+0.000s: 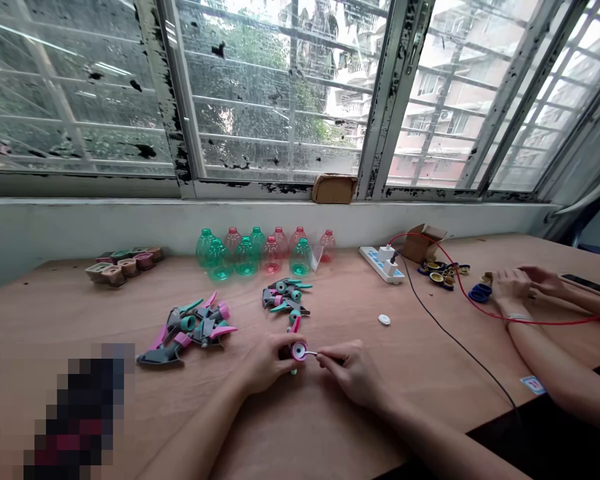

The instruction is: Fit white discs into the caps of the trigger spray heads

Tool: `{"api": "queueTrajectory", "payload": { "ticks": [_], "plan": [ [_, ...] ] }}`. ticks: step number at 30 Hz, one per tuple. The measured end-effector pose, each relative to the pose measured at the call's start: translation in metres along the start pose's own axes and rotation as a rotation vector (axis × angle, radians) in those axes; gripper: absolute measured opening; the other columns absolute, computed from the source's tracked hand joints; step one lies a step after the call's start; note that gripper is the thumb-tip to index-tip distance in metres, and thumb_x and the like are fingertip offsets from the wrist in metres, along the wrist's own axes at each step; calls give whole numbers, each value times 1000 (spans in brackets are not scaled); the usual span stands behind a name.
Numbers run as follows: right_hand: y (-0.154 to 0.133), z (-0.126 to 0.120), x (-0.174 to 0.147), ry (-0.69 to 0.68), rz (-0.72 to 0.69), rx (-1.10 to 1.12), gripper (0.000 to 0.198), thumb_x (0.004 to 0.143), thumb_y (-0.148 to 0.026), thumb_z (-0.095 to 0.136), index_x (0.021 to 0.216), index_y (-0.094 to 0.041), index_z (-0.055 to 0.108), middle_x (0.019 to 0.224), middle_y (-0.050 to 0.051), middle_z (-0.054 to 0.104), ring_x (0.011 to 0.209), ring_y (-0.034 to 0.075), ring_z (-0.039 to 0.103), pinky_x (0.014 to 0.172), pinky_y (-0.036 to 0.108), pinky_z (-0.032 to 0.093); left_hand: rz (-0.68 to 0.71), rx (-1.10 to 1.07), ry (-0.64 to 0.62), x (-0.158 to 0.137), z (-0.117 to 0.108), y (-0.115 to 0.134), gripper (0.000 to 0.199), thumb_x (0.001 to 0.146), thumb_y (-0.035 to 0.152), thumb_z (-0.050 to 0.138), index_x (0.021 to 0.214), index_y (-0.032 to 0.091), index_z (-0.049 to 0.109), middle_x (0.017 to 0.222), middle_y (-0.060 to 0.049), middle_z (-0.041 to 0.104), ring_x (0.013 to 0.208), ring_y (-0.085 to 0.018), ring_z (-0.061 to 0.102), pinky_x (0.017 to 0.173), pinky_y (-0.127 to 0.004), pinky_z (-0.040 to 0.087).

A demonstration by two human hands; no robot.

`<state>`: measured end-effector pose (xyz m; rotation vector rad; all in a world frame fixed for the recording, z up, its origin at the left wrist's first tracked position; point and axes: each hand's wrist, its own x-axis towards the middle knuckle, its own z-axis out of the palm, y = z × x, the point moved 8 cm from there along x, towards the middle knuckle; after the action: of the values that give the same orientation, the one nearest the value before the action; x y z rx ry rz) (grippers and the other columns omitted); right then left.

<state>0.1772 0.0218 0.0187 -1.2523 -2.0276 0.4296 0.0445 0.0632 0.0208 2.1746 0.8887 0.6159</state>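
Observation:
My left hand (269, 363) is closed around a spray bottle trigger head (299, 351). Its pink collar, white inside with a dark centre, faces me. Between the thumb and fingers of my right hand (353, 373) is a thin pale stick (311, 353), whose tip meets the collar's edge; its exact kind is too small to tell. Just beyond my hands lies a small group of grey and green trigger heads (286, 297). To the left is a larger pile of grey, pink and green trigger heads (193, 330).
Green and pink clear bottles (246, 257) stand along the wall, left of a power strip (381, 265). A white round disc (384, 320) lies to the right. A black cable (445, 333) crosses the table. Another person's hands (513, 287) work at the right beside blue-and-gold pieces (443, 275).

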Motion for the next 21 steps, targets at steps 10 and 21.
{"api": "queueTrajectory", "payload": {
  "ticks": [10,21],
  "plan": [
    [8,4,4,-20,95,128,42,92,-36,45,63,-14,67,52,-1,53,50,11,46,51,21,31,22,74,45,0,-3,4,15,77,20,59,91,17,65,75,2,59,70,-13,50,66,-21,38],
    [15,6,12,-33,105,301,34,87,-32,52,66,-14,70,54,-1,54,51,10,44,51,22,31,28,-7,24,-1,1,4,17,78,22,60,94,17,65,75,2,58,69,-11,50,64,-20,37]
  ]
}}
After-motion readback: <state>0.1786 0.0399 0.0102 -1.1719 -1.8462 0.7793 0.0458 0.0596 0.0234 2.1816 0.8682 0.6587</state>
